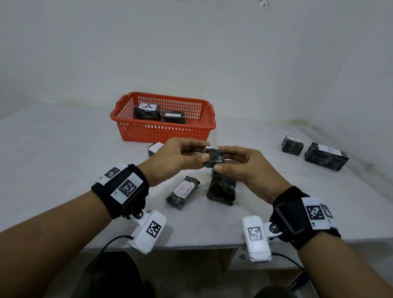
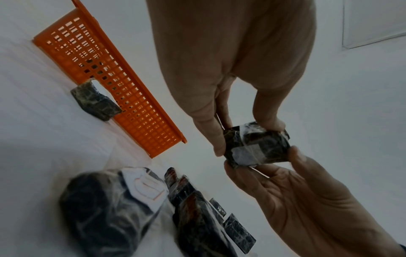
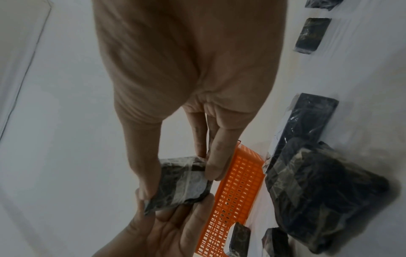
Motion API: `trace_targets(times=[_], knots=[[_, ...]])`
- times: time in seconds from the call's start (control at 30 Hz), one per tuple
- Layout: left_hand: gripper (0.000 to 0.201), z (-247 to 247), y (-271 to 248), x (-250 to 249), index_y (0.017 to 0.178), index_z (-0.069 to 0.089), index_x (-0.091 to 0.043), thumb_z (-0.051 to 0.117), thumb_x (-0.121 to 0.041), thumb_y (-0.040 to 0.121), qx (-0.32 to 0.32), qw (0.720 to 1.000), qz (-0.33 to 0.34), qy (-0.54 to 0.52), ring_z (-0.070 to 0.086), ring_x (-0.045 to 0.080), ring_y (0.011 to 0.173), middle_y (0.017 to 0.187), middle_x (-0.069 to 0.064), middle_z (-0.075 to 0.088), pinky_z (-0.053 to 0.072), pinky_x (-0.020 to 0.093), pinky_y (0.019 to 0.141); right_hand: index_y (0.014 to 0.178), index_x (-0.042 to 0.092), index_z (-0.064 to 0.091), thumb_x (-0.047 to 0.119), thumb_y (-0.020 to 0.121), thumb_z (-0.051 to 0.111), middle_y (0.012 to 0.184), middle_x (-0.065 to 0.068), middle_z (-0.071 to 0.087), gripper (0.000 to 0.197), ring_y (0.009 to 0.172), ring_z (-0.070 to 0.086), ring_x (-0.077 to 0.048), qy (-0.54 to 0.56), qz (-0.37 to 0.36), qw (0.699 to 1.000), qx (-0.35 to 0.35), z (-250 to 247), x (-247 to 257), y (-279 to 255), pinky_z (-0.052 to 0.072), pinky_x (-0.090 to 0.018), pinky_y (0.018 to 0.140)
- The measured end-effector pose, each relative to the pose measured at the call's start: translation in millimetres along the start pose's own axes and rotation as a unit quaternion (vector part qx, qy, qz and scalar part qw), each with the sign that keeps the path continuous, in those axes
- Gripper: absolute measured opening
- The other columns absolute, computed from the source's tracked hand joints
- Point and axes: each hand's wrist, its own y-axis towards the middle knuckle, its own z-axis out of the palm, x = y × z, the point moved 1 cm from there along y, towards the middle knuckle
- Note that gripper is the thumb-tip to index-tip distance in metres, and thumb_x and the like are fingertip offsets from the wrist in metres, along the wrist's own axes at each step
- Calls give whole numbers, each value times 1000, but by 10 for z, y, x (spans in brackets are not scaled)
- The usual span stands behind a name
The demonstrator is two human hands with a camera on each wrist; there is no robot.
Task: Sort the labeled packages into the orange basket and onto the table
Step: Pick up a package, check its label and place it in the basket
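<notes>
Both hands meet above the middle of the counter (image 1: pixel 54 141), holding one small dark package (image 1: pixel 214 157) between them, clear of the surface. The left hand (image 1: pixel 174 159) pinches its left end between thumb and fingers, and the right hand (image 1: pixel 244 165) pinches the right end the same way; in the left wrist view the package (image 2: pixel 256 144) shows clear tape and a pale patch on its underside, but no letter can be read on it. The orange basket (image 1: pixel 162 133) stands farther back on the counter, near the wall, with two dark packages side by side inside: the left one (image 1: pixel 146 112) carries a white label marked A, and the label on the right one (image 1: pixel 173 117) is too faint to read. Just in front of the basket, partly hidden behind the left hand, lies another small package (image 1: pixel 154 148) with a white label. Below the hands, a package marked with a red B (image 1: pixel 182 192) lies flat, and beside it to the right is a larger dark bundle (image 1: pixel 222 187) showing no label. Far off to the right sit two more: a small block (image 1: pixel 292 145) and, just beside it, a larger one labelled B (image 1: pixel 326 156).
</notes>
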Motion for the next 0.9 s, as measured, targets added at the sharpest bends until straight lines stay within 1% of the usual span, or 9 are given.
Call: trace_targets(times=[0.17,0.3,0.43,0.53,0.6,0.67,0.77,0.83,0.9], knots=[[59,30,-2,4,139,59,-6,80,-20,86,20,999,-19,-31,71,26,118,131,11,71,58,33,100,125,13,70,23,64,91,118,-7,77,65,113,73,-22,-11,-1,1000,-22,-3,-24,-3,53,-43,105],[57,21,-23,-12,139,59,-8,79,1,86,3,1000,17,10,69,19,122,131,9,71,57,31,101,133,12,64,27,70,87,126,-9,74,68,116,72,-26,41,31,999,-13,28,-40,12,54,-41,103],[80,36,-41,-20,148,50,-9,81,13,77,43,998,32,13,60,10,132,140,4,65,56,27,100,130,2,64,18,89,76,118,-20,75,45,104,75,-37,70,56,996,-22,62,-24,6,62,-37,81],[72,64,-46,-38,149,51,-12,82,-11,83,33,999,36,23,62,8,130,140,-1,66,54,27,103,127,5,66,3,87,78,118,-18,75,41,100,76,-33,45,35,997,-43,68,-23,0,62,-33,73],[55,74,-42,-52,141,60,-11,78,-20,89,-12,997,54,45,69,10,119,129,-1,72,56,26,100,127,9,66,-3,83,80,119,-16,74,47,101,76,-32,36,22,998,-49,77,-9,-2,62,-34,74],[43,72,-28,-42,130,69,-8,79,-12,89,-55,991,91,76,73,9,109,118,0,77,57,24,96,129,14,63,-2,81,82,120,-16,73,55,104,76,-32,27,17,998,-55,80,-9,3,63,-39,82],[43,82,-17,-8,123,72,-6,84,-1,81,-56,991,105,64,73,14,110,113,5,78,59,29,96,133,10,58,14,83,82,124,-19,71,56,109,74,-36,59,49,996,-50,75,-5,0,59,-45,98],[48,78,-12,7,123,72,-6,85,5,78,-47,992,106,57,72,17,113,115,7,77,58,34,101,133,3,59,30,88,76,124,-21,72,55,110,72,-40,79,80,993,-41,66,-8,-2,57,-47,102],[52,89,-21,6,123,72,-7,85,9,76,-35,992,109,58,71,19,116,118,8,76,56,37,104,129,-2,62,31,96,69,124,-22,72,48,110,72,-40,75,92,992,-35,61,-17,2,56,-46,103]])
